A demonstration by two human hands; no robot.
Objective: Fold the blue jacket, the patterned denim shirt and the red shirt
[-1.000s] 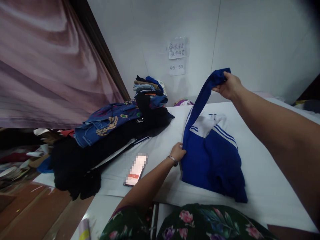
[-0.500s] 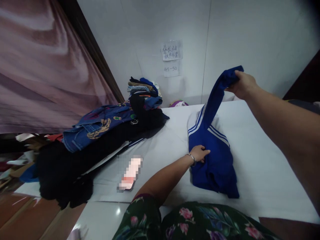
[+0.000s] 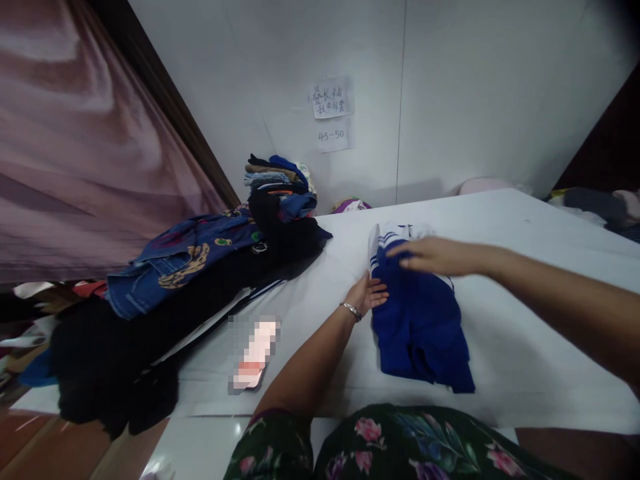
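Note:
A blue jacket (image 3: 420, 327) with white bands and blue stripes lies partly folded on the white table. Its sleeve rests folded down over the body, and the upper end shows some white fabric. At its left edge, my left hand (image 3: 368, 295) lies with fingers spread, touching the cloth and wearing a silver bracelet on the wrist. My right hand (image 3: 430, 256) is over the top part of the jacket, fingers stretched out and slightly blurred. Neither hand grips the fabric.
On the left of the white table (image 3: 540, 320) lies a heap of black clothes (image 3: 210, 300) and a printed denim garment (image 3: 170, 253). Behind it rises a stack of folded clothes (image 3: 280, 180). A phone (image 3: 255, 353), pixelated, lies left of my forearm. Paper notes (image 3: 331, 113) hang on the wall.
The raised sleeve has come down onto the jacket, and my right hand has let it go and moved left and down. My left hand has slid to the jacket's left edge.

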